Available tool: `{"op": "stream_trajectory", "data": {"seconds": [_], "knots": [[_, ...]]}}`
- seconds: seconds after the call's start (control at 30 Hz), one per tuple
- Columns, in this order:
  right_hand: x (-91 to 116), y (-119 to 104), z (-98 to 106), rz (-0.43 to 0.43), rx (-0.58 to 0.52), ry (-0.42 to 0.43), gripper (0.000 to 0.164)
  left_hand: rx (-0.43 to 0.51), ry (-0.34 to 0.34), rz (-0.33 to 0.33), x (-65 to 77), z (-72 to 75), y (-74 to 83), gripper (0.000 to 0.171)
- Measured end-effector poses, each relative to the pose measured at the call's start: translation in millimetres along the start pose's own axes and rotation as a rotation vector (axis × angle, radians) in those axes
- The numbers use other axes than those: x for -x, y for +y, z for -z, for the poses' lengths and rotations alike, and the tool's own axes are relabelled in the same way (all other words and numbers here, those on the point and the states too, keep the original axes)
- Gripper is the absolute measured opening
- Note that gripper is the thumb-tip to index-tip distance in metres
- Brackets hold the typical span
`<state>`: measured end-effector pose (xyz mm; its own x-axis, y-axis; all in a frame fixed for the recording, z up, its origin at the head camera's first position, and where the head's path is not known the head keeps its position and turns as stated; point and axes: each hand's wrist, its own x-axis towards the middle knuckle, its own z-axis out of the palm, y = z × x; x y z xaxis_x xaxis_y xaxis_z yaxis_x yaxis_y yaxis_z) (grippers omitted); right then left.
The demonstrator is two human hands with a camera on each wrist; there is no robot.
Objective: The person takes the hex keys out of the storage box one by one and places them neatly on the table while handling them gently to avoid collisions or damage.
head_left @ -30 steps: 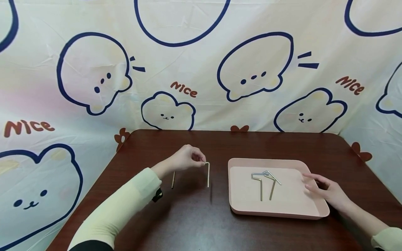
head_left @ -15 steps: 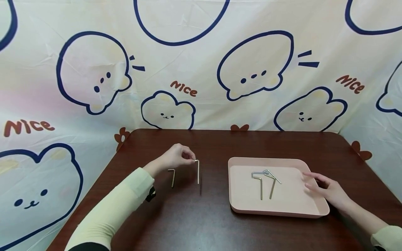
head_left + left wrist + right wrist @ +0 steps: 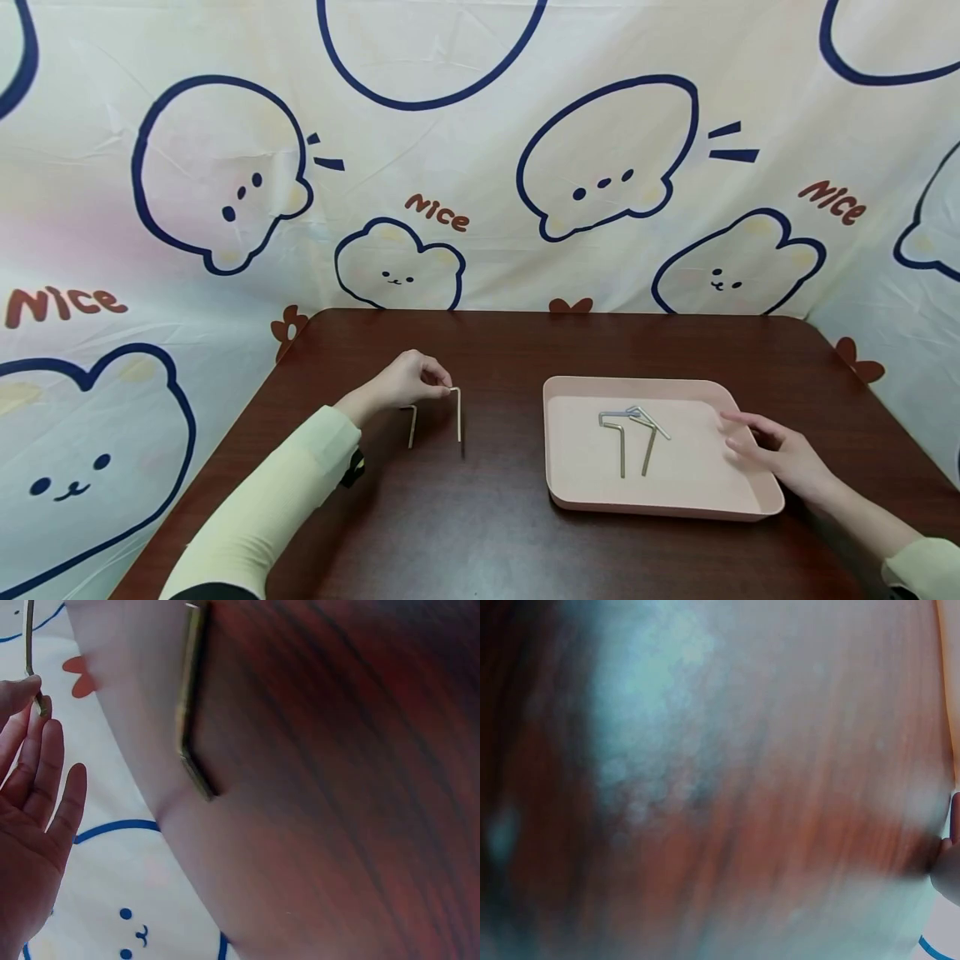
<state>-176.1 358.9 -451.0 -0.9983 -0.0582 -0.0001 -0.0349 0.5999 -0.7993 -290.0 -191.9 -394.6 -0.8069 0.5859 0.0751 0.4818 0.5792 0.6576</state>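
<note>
In the head view my left hand [image 3: 405,382] pinches the short end of an L-shaped hex key [image 3: 459,417] between thumb and fingertips. Its long arm hangs down over the table. A second hex key [image 3: 412,429] lies on the tabletop just below that hand; the left wrist view shows this key [image 3: 189,697] lying apart from the fingers. At the right, my right hand [image 3: 783,457] holds the right rim of a pink tray [image 3: 660,504], with thumb and a finger reaching over the inside. Several hex keys [image 3: 621,450] lie in the tray's left half, some crossing each other.
The dark brown wooden table [image 3: 465,533] runs back to a cartoon-printed cloth [image 3: 495,267] hanging behind it. Another stretch of this cloth hangs along the left side. In the right wrist view the tabletop is blurred, with the tray's edge [image 3: 951,682] at the far right.
My left hand has moved left with the hex key, away from the tray, and then slightly down. The loose hex key's bend has come into view. The right hand and tray stay put.
</note>
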Motion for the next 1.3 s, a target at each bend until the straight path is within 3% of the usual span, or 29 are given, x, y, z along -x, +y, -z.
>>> {"op": "stream_trajectory", "data": {"seconds": [0.4, 0.63, 0.9, 1.03, 1.3], "knots": [[-0.7, 0.9, -0.2, 0.015, -0.031, 0.011, 0.055, -0.034, -0.028, 0.07, 8.4, -5.7, -21.3, 0.007], [0.3, -0.2, -0.4, 0.006, -0.024, 0.008, 0.056, -0.025, -0.053, 0.071, 10.0, -10.4, -28.2, 0.009], [0.8, -1.0, -0.5, -0.001, -0.025, 0.01, 0.058, -0.07, -0.055, 0.097, 9.6, -11.1, -34.1, 0.009], [0.1, -0.7, 0.1, 0.001, -0.016, 0.011, 0.058, -0.05, -0.048, 0.132, 10.4, -10.0, -37.7, 0.009], [-0.5, -1.0, -0.2, -0.023, 0.01, 0.0, 0.059, -0.028, -0.017, 0.125, 12.9, -10.2, -45.1, 0.005]]}}
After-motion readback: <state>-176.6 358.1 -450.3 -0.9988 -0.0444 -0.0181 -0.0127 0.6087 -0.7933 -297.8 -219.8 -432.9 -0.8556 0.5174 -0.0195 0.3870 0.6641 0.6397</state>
